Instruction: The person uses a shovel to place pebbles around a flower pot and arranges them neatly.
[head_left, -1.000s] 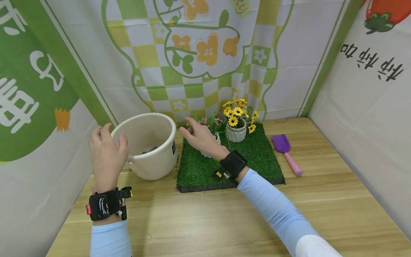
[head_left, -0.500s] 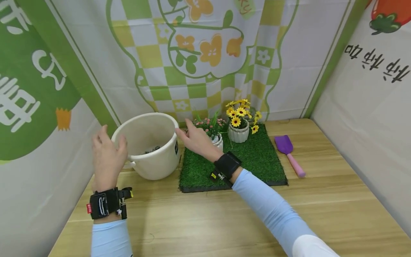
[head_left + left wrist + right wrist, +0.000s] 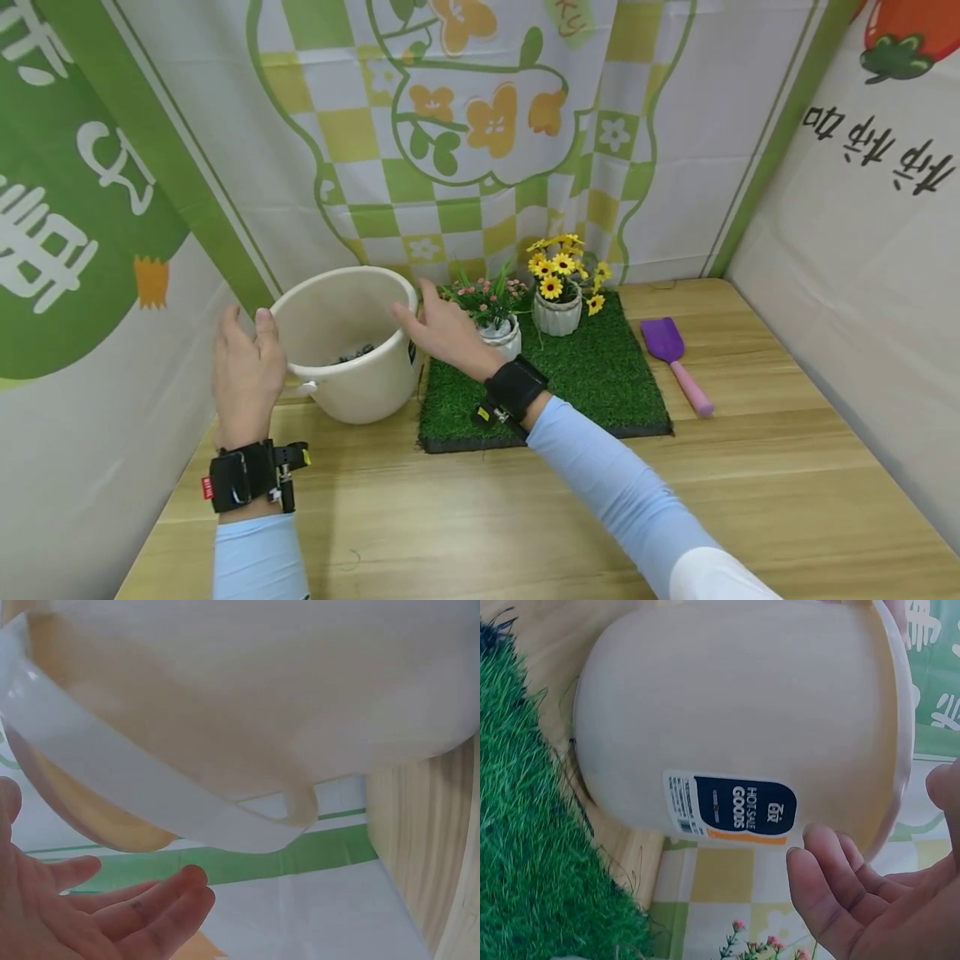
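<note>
A cream plastic bucket (image 3: 360, 392) stands on the table at the left, with dark bits lying at its bottom. My left hand (image 3: 247, 375) is held up at the bucket's left side. In the left wrist view a small gap shows between its fingers (image 3: 161, 919) and the bucket's handle (image 3: 150, 780). Across the bucket, my right hand (image 3: 450, 333) is near the right rim, its fingers loosely bent. In the right wrist view its fingertips (image 3: 821, 840) lie close to the bucket wall beside a dark label (image 3: 742, 806); whether they touch, I cannot tell.
Right of the bucket lies a green turf mat (image 3: 585, 392). On it stand a pot of pink flowers (image 3: 504, 337), partly behind my right hand, and a pot of yellow flowers (image 3: 557, 312). A purple shovel with a pink handle (image 3: 678, 367) lies farther right on the wooden table (image 3: 465, 517).
My right hand has moved left, from in front of the pink flowers to the bucket's rim. My left hand's fingers have drawn closer together beside the bucket. The bucket stays in place.
</note>
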Motion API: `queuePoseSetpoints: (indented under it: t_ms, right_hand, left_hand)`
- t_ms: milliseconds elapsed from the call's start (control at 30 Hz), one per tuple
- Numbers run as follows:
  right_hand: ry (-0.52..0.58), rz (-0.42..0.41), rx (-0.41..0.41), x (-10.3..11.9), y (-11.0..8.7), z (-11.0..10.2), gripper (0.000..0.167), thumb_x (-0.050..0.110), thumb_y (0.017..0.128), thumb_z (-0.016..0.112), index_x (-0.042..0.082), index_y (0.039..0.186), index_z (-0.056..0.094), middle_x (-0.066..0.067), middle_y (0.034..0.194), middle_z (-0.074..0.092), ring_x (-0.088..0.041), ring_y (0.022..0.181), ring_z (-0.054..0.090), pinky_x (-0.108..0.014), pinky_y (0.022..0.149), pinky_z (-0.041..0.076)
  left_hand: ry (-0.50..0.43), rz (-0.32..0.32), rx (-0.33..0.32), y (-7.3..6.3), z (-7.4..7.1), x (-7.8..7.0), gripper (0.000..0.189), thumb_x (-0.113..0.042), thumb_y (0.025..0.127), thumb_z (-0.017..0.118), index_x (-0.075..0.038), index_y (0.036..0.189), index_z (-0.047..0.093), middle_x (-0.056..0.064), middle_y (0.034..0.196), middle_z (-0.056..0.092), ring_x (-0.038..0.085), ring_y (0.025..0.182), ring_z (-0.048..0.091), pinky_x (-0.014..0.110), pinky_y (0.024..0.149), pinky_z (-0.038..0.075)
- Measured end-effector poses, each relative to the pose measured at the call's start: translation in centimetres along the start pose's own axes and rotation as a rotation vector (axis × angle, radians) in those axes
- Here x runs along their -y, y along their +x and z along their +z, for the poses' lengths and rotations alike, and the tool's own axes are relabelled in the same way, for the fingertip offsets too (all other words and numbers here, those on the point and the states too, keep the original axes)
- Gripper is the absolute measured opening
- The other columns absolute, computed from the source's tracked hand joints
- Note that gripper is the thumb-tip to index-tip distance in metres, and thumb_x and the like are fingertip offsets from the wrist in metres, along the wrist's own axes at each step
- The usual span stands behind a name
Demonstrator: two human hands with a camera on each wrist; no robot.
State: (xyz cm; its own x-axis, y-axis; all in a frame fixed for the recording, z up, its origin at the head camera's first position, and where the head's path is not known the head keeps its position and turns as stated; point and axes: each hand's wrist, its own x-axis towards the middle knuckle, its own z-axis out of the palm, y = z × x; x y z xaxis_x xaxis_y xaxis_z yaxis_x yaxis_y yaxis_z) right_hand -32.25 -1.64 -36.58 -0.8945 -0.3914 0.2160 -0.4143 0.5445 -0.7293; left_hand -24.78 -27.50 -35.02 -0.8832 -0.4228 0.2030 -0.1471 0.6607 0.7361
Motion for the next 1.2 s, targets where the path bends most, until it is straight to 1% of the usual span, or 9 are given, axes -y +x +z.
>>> queuePoseSetpoints:
  t_ms: [167,300,500,600,633,733,833,1100,1200]
  right_hand:
    - [0.072,0.026,0.017,0.2,0.2,0.1,0.079,0.059,0.1,0.04,0.01,0.157,0.016,-0.007,0.098,0.067,-0.014,0.075,0.064,-0.029,0.061,0.047]
    - [0.129,0.059,0.049,-0.2,0.3,0.4,0.077,0.059,0.099,0.043,0.016,0.157,0.016,-0.006,0.104,0.065,-0.018,0.079,0.066,-0.031,0.063,0.05]
    - [0.248,0.115,0.077,-0.5,0.6,0.7,0.077,0.054,0.098,0.048,0.02,0.158,0.014,-0.005,0.105,0.063,-0.023,0.068,0.062,-0.038,0.061,0.053]
    - [0.296,0.135,0.075,-0.4,0.7,0.6,0.076,0.048,0.097,0.051,0.018,0.157,0.016,-0.006,0.101,0.063,-0.021,0.058,0.055,-0.037,0.056,0.051]
    - [0.305,0.138,0.074,-0.4,0.7,0.6,0.075,0.046,0.097,0.051,0.018,0.157,0.016,-0.007,0.099,0.063,-0.021,0.055,0.052,-0.035,0.054,0.049]
    - [0.312,0.136,0.061,-0.4,0.7,0.7,0.071,0.042,0.096,0.051,0.018,0.156,0.02,-0.007,0.095,0.063,-0.019,0.051,0.047,-0.033,0.05,0.045]
    - [0.309,0.117,0.041,-0.4,0.8,0.9,0.065,0.036,0.097,0.049,0.017,0.154,0.024,-0.008,0.091,0.063,-0.02,0.05,0.044,-0.033,0.048,0.042]
    - [0.341,0.071,0.019,-0.3,0.7,2.5,0.057,0.03,0.099,0.046,0.015,0.152,0.03,-0.007,0.095,0.066,-0.028,0.063,0.06,-0.034,0.051,0.049]
    - [0.357,0.082,0.005,-0.3,0.5,2.7,0.056,0.029,0.1,0.045,0.016,0.152,0.029,-0.006,0.096,0.065,-0.034,0.071,0.064,-0.035,0.052,0.051]
  left_hand:
    - [-0.026,0.024,0.004,0.3,0.3,0.1,0.075,-0.057,0.101,0.025,-0.01,0.158,0.009,0.03,0.152,0.035,0.05,0.135,0.039,0.068,0.105,0.033]
    - [-0.012,0.044,0.024,0.3,0.7,0.2,0.073,-0.049,0.101,0.033,-0.007,0.157,0.012,0.032,0.146,0.042,0.048,0.123,0.051,0.059,0.09,0.047]
    - [0.03,0.031,0.083,0.5,0.7,0.1,0.07,-0.042,0.102,0.033,-0.006,0.157,0.008,0.03,0.148,0.04,0.047,0.116,0.055,0.052,0.08,0.049]
    - [0.046,0.018,0.135,0.5,0.6,0.0,0.068,-0.034,0.102,0.031,-0.005,0.158,0.005,0.033,0.146,0.04,0.044,0.106,0.057,0.042,0.066,0.046]
    - [0.051,0.018,0.149,0.5,0.6,0.0,0.065,-0.031,0.102,0.03,-0.005,0.157,0.009,0.034,0.145,0.042,0.043,0.104,0.057,0.039,0.064,0.044]
    - [0.053,0.031,0.171,0.5,0.8,0.1,0.057,-0.024,0.101,0.027,-0.002,0.153,0.02,0.036,0.14,0.045,0.042,0.102,0.055,0.037,0.063,0.041]
    - [0.042,0.057,0.163,0.6,0.9,0.3,0.051,-0.023,0.101,0.025,-0.001,0.147,0.03,0.035,0.134,0.05,0.042,0.1,0.055,0.038,0.063,0.041]
    - [-0.059,0.036,0.193,0.1,0.6,1.8,0.057,-0.025,0.102,0.02,-0.013,0.157,0.015,0.031,0.15,0.038,0.045,0.121,0.049,0.039,0.069,0.041]
    - [-0.075,0.029,0.173,0.0,0.9,1.9,0.056,-0.026,0.102,0.021,-0.015,0.157,0.018,0.029,0.149,0.039,0.046,0.124,0.049,0.046,0.074,0.045]
